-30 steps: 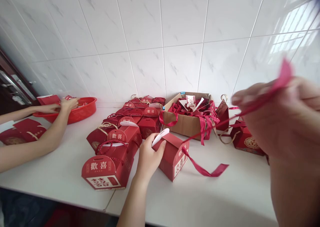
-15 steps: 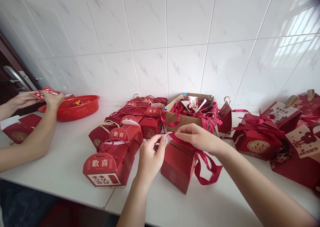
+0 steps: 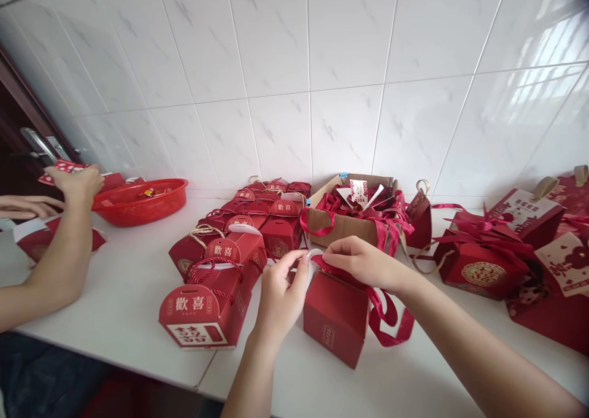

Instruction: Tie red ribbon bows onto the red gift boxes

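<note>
Head view: one red gift box, near centre, standing on a white table. We enter our left hand, thumb and fingers pinching its white-backed flap; our right hand, pinching red satin ribbon beside it. Fingertips partly hidden; whether ribbon passes through flap, we cannot tell. Left: rows of decorated gift boxes. Far: one ribbon-filled cardboard carton. Far left: red plastic basin.
</note>
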{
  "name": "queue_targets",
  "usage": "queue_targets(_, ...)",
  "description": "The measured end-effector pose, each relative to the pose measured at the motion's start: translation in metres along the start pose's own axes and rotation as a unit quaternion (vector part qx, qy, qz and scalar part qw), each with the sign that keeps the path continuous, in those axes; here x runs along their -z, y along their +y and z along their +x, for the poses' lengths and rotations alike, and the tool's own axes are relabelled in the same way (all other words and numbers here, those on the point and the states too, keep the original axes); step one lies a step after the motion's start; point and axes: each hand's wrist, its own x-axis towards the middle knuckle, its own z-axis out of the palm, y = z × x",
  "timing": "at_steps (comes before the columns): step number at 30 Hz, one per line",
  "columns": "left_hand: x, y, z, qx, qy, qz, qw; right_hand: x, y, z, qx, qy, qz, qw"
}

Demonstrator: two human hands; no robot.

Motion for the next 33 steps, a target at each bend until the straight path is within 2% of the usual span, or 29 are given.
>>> queue_targets(6,0.0,-0.002,0.0,-0.003,-0.003,-0.004,1.0,0.0,-0.002,0.001,-0.005,0.011,0.014,1.0)
queue_targets(13,-0.001,0.002,0.0,-0.007,-0.011,0.001,1.0,-0.003,0.005,0.003,0.004,-0.011,-0.001,1.0)
queue_targets(19,0.0,0.004,-0.002,-0.007,-0.029,-0.006,1.0,-0.005,0.006,0.005,-0.003,0.028,-0.022,0.999)
queue_targets(25,0.0,0.01,-0.002,-0.008,-0.036,-0.021,0.999,-0.005,0.005,0.005,0.017,-0.021,-0.007,1.0)
queue_targets(33,0.004,0.008,-0.002,0.006,-0.06,-0.038,0.997,-0.006,0.005,0.003,0.03,-0.016,-0.029,0.999)
